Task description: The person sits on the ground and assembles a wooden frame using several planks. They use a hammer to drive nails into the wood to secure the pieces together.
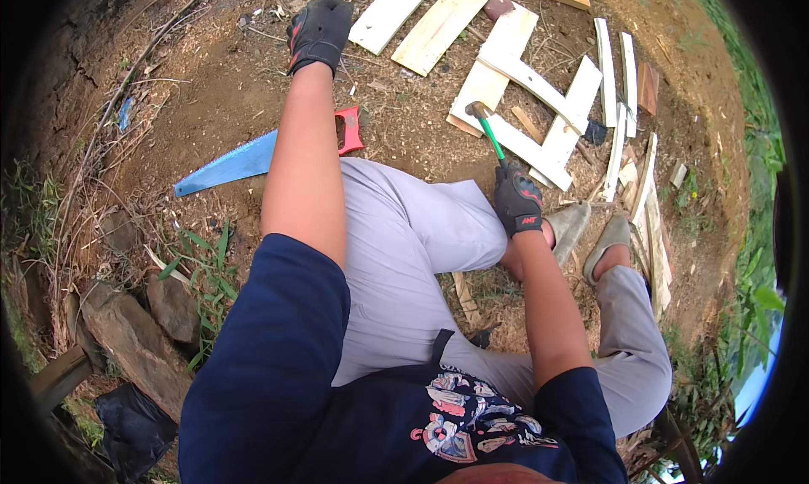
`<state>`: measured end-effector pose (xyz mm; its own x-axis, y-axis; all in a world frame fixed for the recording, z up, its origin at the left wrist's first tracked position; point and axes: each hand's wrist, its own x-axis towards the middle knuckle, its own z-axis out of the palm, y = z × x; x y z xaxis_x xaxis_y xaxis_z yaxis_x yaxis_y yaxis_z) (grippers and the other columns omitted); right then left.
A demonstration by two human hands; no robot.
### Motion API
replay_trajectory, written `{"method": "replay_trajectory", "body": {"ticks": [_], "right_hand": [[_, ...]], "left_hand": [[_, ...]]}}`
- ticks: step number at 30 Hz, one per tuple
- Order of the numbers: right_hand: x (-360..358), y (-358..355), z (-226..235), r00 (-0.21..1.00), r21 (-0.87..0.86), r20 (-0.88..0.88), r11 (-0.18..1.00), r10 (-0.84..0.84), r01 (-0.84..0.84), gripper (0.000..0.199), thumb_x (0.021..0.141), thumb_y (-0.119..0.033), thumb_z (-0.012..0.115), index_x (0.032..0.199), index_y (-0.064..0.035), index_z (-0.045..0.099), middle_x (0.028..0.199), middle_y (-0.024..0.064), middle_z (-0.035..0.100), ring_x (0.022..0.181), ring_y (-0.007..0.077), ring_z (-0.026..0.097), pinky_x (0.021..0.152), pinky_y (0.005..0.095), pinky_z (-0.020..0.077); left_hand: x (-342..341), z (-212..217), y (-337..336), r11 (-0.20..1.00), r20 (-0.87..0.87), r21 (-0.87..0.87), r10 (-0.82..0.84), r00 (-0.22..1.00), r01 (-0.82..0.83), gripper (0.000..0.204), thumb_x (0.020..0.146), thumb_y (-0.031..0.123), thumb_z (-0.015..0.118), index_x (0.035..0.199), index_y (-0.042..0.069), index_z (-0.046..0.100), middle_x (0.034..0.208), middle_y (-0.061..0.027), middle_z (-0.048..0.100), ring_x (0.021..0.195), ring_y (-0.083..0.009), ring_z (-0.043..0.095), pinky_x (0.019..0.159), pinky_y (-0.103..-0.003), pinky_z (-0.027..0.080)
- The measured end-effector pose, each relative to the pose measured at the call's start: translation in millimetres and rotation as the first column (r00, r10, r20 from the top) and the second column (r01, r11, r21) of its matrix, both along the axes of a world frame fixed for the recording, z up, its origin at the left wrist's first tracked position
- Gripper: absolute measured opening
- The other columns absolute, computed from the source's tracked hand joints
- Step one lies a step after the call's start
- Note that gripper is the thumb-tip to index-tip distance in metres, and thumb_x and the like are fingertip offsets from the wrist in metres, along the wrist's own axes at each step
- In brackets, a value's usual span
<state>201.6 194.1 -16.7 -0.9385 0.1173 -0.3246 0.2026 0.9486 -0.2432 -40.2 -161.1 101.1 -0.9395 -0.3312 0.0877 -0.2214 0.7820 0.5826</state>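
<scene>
Gripping a green-handled hammer (487, 130) near the end of its shaft, the gloved right hand (517, 199) holds the head just over the pale nailed plank frame (529, 113) at upper right of the frame, a grip that likely gives swing. The left hand (318, 30), also gloved, presses fingers-down on the bare dirt ground (202, 79) at the top, grasping nothing, apparently bracing. A blue handsaw (232, 165) with a red handle lies beside that forearm.

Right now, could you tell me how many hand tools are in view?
2: a hammer with a green handle held in the right hand over the planks, and a blue saw lying on the ground, partly hidden behind the left arm.
</scene>
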Motion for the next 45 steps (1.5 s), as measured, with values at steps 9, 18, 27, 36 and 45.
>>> {"method": "replay_trajectory", "body": {"ticks": [9, 18, 27, 36, 45], "right_hand": [[-46.6, 91.1, 161.3, 0.898, 0.083, 0.245, 0.915, 0.365, -0.394, 0.033, 0.112, -0.029, 0.043, 0.125, -0.0042, 0.061, 0.11, 0.0214, 0.069, 0.104, 0.0423, 0.069, 0.088, 0.0531, 0.0533], [91.5, 274.7, 301.8, 0.914, 0.153, 0.4, 0.979, 0.067, -0.138, 0.04, 0.105, -0.04, 0.059, 0.094, -0.0023, 0.065, 0.076, 0.0171, 0.066, 0.069, 0.0348, 0.067, 0.066, 0.0476, 0.0541], [111.7, 309.2, 294.3, 0.928, 0.041, 0.349, 0.991, -0.131, 0.125, 0.046, 0.105, -0.048, 0.059, 0.098, -0.0037, 0.068, 0.072, 0.0103, 0.066, 0.061, 0.0253, 0.065, 0.059, 0.0416, 0.0537], [58.1, 267.7, 326.1, 0.714, 0.117, 0.653, 0.965, -0.253, 0.235, 0.049, 0.105, -0.049, 0.061, 0.098, -0.0023, 0.07, 0.067, 0.0055, 0.062, 0.055, 0.017, 0.06, 0.053, 0.0361, 0.0518], [129.1, 368.5, 262.2, 0.988, -0.097, 0.109, 0.99, 0.111, -0.101, 0.05, 0.105, -0.05, 0.062, 0.096, -0.0017, 0.071, 0.066, 0.0051, 0.061, 0.053, 0.0158, 0.058, 0.053, 0.0346, 0.0516]], "left_hand": [[-11.4, -37.4, -30.4, 0.922, 0.467, -0.328, -0.033, 0.884, 0.207, 0.048, 0.092, 0.051, 0.062, 0.12, 0.017, 0.08, 0.129, -0.0183, 0.074, 0.121, -0.0411, 0.07, 0.106, -0.049, 0.053], [-29.2, -100.3, -99.8, 0.906, 0.427, -0.411, 0.091, 0.899, 0.103, 0.047, 0.093, 0.048, 0.067, 0.125, 0.016, 0.079, 0.129, -0.0198, 0.074, 0.125, -0.0376, 0.069, 0.108, -0.046, 0.053], [-26.3, -102.5, -29.7, 0.797, 0.561, -0.415, -0.156, 0.813, 0.439, 0.037, 0.088, 0.028, 0.07, 0.124, 0.022, 0.079, 0.129, -0.0112, 0.076, 0.12, -0.0344, 0.071, 0.107, -0.044, 0.055], [-6.9, -106.3, 7.0, 0.69, 0.493, -0.589, -0.107, 0.864, 0.421, 0.048, 0.086, 0.038, 0.076, 0.123, 0.009, 0.078, 0.131, -0.0184, 0.073, 0.119, -0.0353, 0.072, 0.102, -0.048, 0.057], [-21.5, -96.5, 10.5, 0.73, 0.547, -0.542, -0.072, 0.834, 0.417, 0.052, 0.084, 0.034, 0.076, 0.127, 0.005, 0.076, 0.132, -0.0235, 0.072, 0.123, -0.0389, 0.07, 0.105, -0.048, 0.056]]}}
